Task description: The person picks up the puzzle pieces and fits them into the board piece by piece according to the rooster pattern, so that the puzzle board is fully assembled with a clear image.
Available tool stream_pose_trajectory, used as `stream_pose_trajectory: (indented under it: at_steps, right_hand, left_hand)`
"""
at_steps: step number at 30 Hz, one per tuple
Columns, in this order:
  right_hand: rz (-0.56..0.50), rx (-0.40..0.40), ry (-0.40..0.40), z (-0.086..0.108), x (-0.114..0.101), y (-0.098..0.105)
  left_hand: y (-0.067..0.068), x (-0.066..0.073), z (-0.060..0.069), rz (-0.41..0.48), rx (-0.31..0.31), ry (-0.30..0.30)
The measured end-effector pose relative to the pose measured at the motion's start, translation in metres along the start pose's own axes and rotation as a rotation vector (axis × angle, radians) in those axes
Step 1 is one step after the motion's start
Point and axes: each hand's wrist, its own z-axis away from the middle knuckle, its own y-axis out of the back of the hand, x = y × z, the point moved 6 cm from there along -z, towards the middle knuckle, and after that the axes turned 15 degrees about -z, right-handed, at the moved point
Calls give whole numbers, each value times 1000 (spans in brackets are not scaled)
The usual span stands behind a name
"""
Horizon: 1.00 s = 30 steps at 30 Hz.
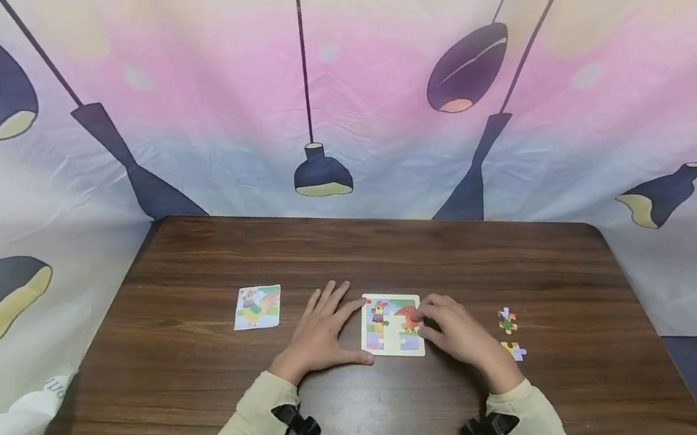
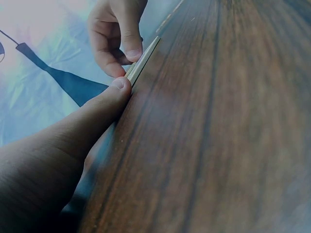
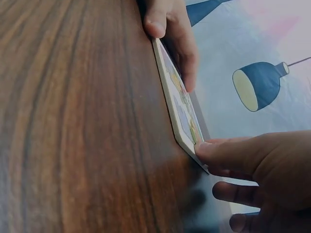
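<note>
A square puzzle tray [image 1: 391,353] with a white border lies on the table, colourful pieces fitted in it around a pale gap at its middle and bottom. My left hand [image 1: 320,332] is spread at its left side, thumb at the lower left corner and index finger near the upper left one. At the tray's right side, my right hand [image 1: 456,331] pinches a red-orange puzzle piece [image 1: 406,318] between thumb and fingers, low over the tray. The tray's edge [image 3: 167,97] shows side-on in the right wrist view, with fingertips touching both ends.
Left of the hands lies a square picture card [image 1: 258,307] showing a rooster. Two loose pieces, one multicoloured [image 1: 507,320] and one yellow and purple [image 1: 513,351], lie beyond the right hand. A printed cloth [image 1: 375,125] hangs behind the brown wooden table [image 1: 179,372].
</note>
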Motion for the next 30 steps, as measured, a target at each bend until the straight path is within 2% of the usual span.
stream_pose_trajectory:
  at_steps: [8, 14, 21, 30]
  right_hand:
    - [33, -15, 48, 4, 1, -2]
    - [-30, -1, 56, 1, -2, -3]
    - [-73, -26, 106, -8, -4, -12]
    - [-71, -5, 89, -6, -2, -7]
  left_hand:
    - [1, 0, -1, -1, 11, -5]
    - [2, 0, 0, 5, 9, -6]
    - [0, 1, 0, 8, 21, -12]
    - [2, 1, 0, 3, 21, -8]
